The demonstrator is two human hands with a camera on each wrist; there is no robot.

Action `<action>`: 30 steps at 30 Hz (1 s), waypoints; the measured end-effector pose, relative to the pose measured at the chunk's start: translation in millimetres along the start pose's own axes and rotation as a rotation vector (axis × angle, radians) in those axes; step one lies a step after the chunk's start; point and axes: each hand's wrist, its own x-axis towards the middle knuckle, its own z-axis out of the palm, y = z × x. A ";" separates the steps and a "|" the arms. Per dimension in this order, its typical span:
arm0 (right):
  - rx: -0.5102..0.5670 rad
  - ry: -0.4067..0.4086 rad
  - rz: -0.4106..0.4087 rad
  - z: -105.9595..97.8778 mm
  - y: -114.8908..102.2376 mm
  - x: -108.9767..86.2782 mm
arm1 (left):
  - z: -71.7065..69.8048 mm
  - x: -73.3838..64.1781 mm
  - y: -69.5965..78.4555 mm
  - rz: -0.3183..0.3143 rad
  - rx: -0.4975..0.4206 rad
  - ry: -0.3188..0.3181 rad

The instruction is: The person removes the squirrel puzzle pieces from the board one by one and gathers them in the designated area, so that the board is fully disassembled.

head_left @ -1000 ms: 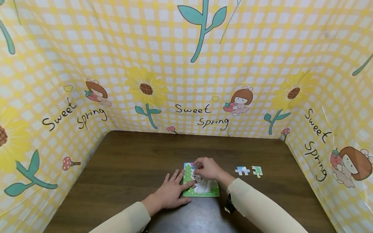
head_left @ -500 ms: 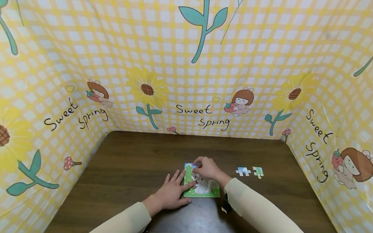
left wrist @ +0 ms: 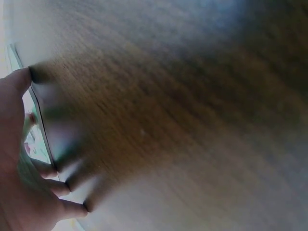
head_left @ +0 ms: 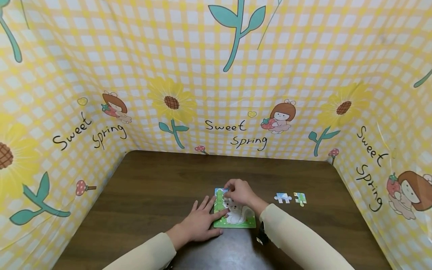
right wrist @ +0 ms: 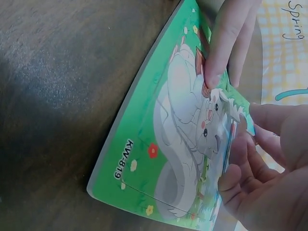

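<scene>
A jigsaw puzzle board [head_left: 251,224] with a white cartoon animal, a green tree and a green border lies flat on the table. My right hand [head_left: 241,193] is over its upper part. In the right wrist view, the right thumb and index finger pinch a green-and-white puzzle piece [right wrist: 249,120] at the picture's far side, tilted up from the board. My left hand [head_left: 200,224] lies spread at the board's left edge, with straight fingers. Its index finger [right wrist: 222,53] presses on the picture beside the animal's face. The right hand covers the picture's upper right area.
Two loose puzzle pieces, one blue and white [head_left: 282,197] and one with green [head_left: 300,198], lie on the brown wooden table [head_left: 162,176] right of the board. A yellow checked cloth [head_left: 202,93] with printed flowers walls the table's back and sides.
The right fingertips have shifted slightly left over the board, and the pink spot seen at them earlier is now out of sight. The left hand keeps its place, as do both loose pieces.
</scene>
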 end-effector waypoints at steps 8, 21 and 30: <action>0.026 0.029 -0.060 -2.3 2.8 -2.1 | 1.7 3.0 1.9 0.017 -0.001 0.008; 0.130 0.038 -0.083 -44.6 14.2 -22.9 | 4.8 1.9 -6.4 0.003 0.063 0.050; 0.096 0.083 0.006 -79.2 53.8 -42.2 | 0.4 0.1 -8.4 0.020 0.059 0.065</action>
